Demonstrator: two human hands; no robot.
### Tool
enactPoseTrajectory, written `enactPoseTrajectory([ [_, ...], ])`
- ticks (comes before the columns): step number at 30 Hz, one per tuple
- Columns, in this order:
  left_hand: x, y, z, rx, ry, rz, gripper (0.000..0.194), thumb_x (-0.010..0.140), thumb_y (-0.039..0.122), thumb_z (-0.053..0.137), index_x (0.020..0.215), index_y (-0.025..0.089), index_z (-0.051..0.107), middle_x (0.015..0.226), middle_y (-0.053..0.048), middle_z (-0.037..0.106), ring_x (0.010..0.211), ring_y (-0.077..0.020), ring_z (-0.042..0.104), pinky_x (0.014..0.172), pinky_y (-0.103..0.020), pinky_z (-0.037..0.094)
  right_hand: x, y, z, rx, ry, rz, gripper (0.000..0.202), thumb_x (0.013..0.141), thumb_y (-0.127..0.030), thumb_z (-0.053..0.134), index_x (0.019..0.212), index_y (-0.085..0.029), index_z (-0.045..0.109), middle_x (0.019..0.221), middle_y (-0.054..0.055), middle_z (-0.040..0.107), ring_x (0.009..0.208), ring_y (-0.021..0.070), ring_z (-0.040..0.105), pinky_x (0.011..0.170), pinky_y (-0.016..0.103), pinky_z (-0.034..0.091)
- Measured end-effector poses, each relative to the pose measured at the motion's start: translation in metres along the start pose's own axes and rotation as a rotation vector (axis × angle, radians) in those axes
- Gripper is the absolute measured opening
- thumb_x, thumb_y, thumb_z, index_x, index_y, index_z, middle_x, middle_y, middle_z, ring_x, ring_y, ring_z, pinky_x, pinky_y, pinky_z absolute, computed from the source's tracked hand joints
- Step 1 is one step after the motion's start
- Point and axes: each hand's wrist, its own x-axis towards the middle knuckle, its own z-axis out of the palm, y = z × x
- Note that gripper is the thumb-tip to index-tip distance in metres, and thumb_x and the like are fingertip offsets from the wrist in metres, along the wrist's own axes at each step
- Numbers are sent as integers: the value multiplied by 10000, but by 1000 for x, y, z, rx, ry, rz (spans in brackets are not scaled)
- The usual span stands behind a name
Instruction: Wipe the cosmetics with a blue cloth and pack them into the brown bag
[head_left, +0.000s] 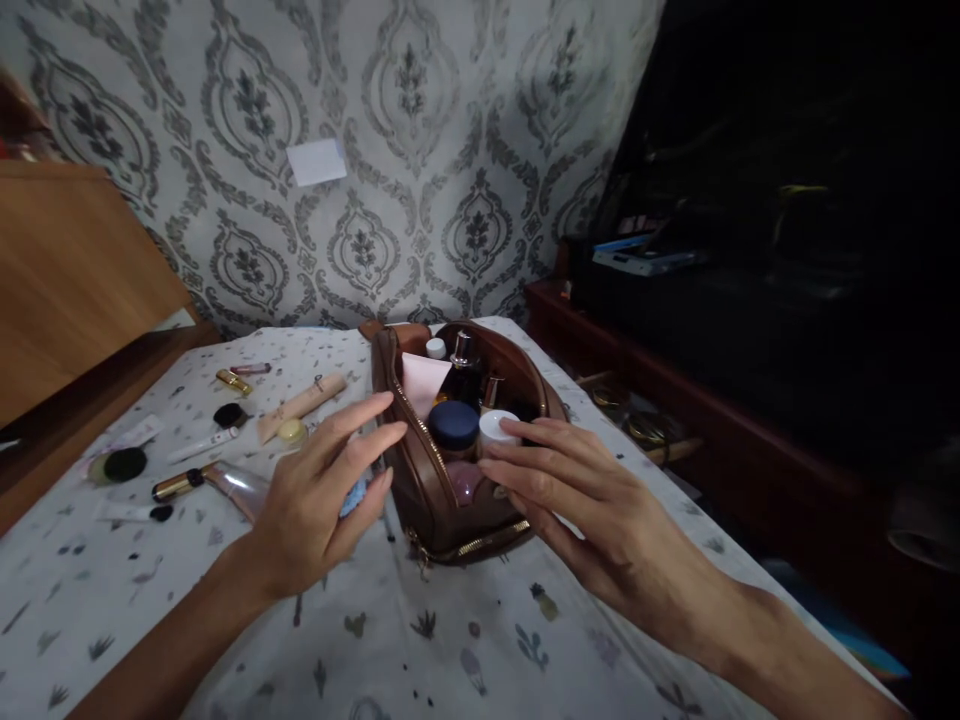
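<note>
A brown leather cosmetic bag (439, 525) lies unzipped on the patterned cloth. Inside it are a jar with a dark blue lid (454, 424), a jar with a white lid (496, 428), a pale pink tube (424, 382) and a dark bottle (465, 370). My left hand (326, 490) is open beside the bag's left edge, fingers apart, holding nothing. My right hand (592, 490) reaches over the bag's right side with fingers stretched out. Its fingertips are at the white lid, and I cannot tell whether they press on it.
Left of the bag lie a beige tube (304, 405), a gold lipstick (234, 381), a silvery tube with gold cap (234, 486), a round dark jar (124, 464) and several other cosmetics. A wooden cabinet (82, 270) stands at left, a dark red ledge (600, 345) at right.
</note>
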Motion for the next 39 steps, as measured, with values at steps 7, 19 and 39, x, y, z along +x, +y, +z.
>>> enactPoseTrajectory([
  [7,-49,-18,-4,27,-46,-110,306,943,167,477,1230,247,546,1257,-113,608,1148,-230,624,920,-321,542,5,-9,1,-13,48,6,377,925,-87,524,1238,-280,607,1204,61,711,1229,249,601,1035,499,508],
  [19,-93,-52,4,1,14,-359,198,975,293,429,1022,226,609,1041,-64,667,982,-209,648,844,-359,566,36,-86,61,148,62,-145,257,884,-57,516,1076,-176,639,1024,64,743,1077,234,625,988,478,486],
  [39,-118,-84,20,-4,-113,-398,70,861,163,582,923,173,614,880,-50,628,848,-196,554,734,-316,442,77,-119,218,816,169,349,155,888,-190,488,886,-199,643,855,39,682,819,179,640,746,280,507],
])
